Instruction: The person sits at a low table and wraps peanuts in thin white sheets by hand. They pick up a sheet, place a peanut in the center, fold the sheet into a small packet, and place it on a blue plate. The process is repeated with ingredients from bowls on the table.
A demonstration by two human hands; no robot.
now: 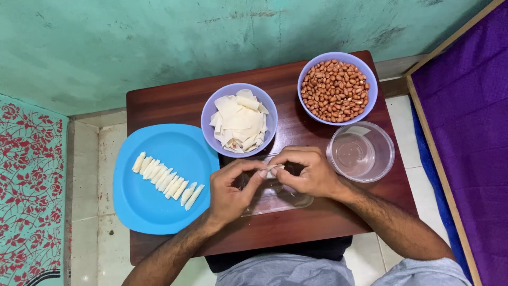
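Peanuts (pixel 335 90) fill one bowl (pixel 371 79); both hands' (pixel 230 190) (pixel 312 172) grip pinches a wrapper (pixel 273 168).

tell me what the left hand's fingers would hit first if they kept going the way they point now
The left hand points up and right, so it would likely first meet the right hand, past the small white piece both pinch; depth is hard to judge.

My left hand (pixel 230 190) and right hand (pixel 309 172) are bare, no rings or watch, forearms uncovered to the elbow. I wear light grey trousers (pixel 296 270) and a dark top (pixel 275 251).
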